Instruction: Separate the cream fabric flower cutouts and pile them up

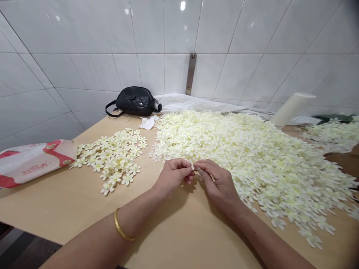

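Observation:
Over the tabletop's middle, my left hand [177,174] pinches a small white artificial flower [192,166] between thumb and fingers. My right hand [218,182] meets it there, its thumb and forefinger closed at the same flower. Most of that flower is hidden by the fingertips. Just beyond both hands spreads a big heap of pale yellow-white artificial flowers [241,145], reaching far to the right. To the left lies a smaller, looser pile of similar flowers [114,157]. A gold bangle [120,226] circles my left wrist.
A red-and-white plastic bag [36,162] lies at the left edge of the wooden table [168,239]. Near the tiled wall sit a black handbag [136,101] and crumpled tissue [148,122]. A white cylinder [293,108] leans behind the heap.

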Tool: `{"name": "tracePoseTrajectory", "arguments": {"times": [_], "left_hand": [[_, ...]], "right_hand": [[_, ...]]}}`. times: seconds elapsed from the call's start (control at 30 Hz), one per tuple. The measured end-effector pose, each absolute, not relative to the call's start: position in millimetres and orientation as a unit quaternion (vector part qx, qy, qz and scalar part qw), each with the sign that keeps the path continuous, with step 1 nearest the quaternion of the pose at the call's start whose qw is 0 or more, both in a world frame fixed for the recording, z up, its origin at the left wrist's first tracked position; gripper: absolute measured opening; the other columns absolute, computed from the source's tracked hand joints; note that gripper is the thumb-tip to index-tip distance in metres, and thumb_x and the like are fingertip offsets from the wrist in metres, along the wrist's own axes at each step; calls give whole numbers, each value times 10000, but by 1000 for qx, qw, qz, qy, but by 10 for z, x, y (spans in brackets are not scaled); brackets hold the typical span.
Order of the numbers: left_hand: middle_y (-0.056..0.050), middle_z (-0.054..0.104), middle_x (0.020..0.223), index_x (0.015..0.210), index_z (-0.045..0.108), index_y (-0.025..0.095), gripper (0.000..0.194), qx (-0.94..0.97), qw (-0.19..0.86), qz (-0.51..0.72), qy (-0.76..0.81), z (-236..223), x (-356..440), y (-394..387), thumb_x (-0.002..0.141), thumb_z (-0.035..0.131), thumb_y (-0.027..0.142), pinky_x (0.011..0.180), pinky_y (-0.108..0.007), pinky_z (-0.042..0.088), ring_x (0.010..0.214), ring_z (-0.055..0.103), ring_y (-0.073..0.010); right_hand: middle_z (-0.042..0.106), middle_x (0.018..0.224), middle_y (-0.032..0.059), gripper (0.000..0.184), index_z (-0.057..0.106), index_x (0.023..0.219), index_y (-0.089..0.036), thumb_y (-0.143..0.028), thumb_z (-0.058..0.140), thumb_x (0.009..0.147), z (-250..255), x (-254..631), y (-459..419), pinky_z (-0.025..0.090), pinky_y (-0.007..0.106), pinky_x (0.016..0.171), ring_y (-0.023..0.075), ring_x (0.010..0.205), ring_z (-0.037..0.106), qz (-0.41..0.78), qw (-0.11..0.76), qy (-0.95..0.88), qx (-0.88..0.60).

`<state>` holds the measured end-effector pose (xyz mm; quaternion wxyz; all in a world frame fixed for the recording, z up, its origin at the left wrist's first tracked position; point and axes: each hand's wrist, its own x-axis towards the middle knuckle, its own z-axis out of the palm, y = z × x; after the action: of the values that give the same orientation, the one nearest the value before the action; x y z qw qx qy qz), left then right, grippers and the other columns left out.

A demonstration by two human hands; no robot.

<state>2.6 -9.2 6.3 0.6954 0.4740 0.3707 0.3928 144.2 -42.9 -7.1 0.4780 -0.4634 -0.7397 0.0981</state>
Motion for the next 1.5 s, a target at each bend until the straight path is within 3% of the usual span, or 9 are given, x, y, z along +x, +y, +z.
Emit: {"name": "tracePoseTrajectory", "arguments": {"times": [0.23,0.43,0.7,1.0,1.27,1.4,1.5], "left_hand": [[-19,561,537,619,586,108,113,533,675,350,371,83,3,-67,667,594,210,514,-232,385,466,487,-80],[-3,525,508,597,558,117,62,542,664,341,386,97,11,-91,653,531,118,492,-224,386,452,473,-77],[0,529,512,584,535,140,63,542,658,345,392,81,35,-85,642,553,160,475,-225,363,435,455,-72],[11,493,477,583,540,138,87,540,659,357,382,94,27,-77,651,555,191,467,-217,339,431,429,-65],[7,523,496,573,495,151,81,537,649,351,408,50,28,-59,639,538,172,435,-200,324,412,430,-59],[5,549,533,588,487,154,96,525,651,349,424,46,33,-58,641,552,201,434,-193,341,418,441,-55],[2,551,539,579,479,153,96,521,653,349,424,49,39,-65,640,546,187,442,-198,344,416,440,-54]], "right_hand": [[622,854,47,164,594,869,-188,-123,451,819,-62,1473,-435,464,279,730,147,803,578,119,460,-744,-470],[622,817,50,166,583,827,-185,-117,432,816,-55,1464,-435,460,273,682,149,750,575,101,437,-761,-469],[591,664,11,166,587,742,-169,-198,441,816,-4,1452,-460,416,239,561,126,596,527,196,436,-680,-556],[620,758,32,160,608,782,-173,-216,456,810,31,1437,-471,438,253,631,142,688,561,223,440,-700,-516],[616,679,25,143,591,766,-177,-238,467,801,82,1562,-465,440,263,562,150,611,552,107,498,-615,-601],[625,743,59,140,603,814,-179,-236,476,798,136,1986,-376,454,335,648,201,709,573,-141,504,-556,-645],[596,823,110,154,597,864,-149,-205,486,772,133,2199,-312,430,416,743,270,860,536,-278,414,-565,-658]]}}
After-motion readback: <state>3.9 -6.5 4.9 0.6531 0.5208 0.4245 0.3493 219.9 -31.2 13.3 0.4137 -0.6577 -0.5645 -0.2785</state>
